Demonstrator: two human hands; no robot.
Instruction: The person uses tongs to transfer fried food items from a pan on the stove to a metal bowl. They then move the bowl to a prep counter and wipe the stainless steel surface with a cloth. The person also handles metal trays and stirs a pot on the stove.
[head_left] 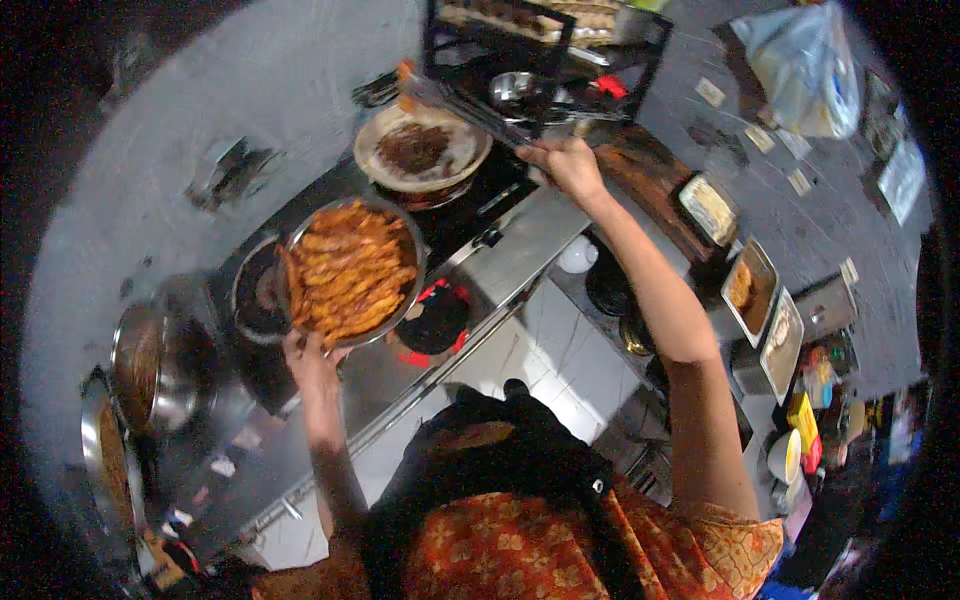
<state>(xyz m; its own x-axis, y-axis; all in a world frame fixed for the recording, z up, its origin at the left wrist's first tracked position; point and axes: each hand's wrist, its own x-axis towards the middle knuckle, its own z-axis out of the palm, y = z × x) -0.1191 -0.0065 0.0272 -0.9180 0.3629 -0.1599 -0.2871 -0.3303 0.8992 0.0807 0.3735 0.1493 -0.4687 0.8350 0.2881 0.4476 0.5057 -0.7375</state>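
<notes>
Passable along steel counter (525, 245), between food bowl (417, 240) and right hand (568, 168); obstructed above pan (366, 150) by tongs (470, 112); blocked left of bowl by steel pot (187, 385).

black stovetop (452, 228): pale pan (464, 158) | white tiled floor (505, 345): dark shoe tips (515, 388)

Grey wall (280, 90), dark-stained, behind steel bench (525, 240) running diagonally. White tile floor (545, 315), dark veining, bright light patch (608, 385). Black-framed rack (653, 68), top.
</notes>
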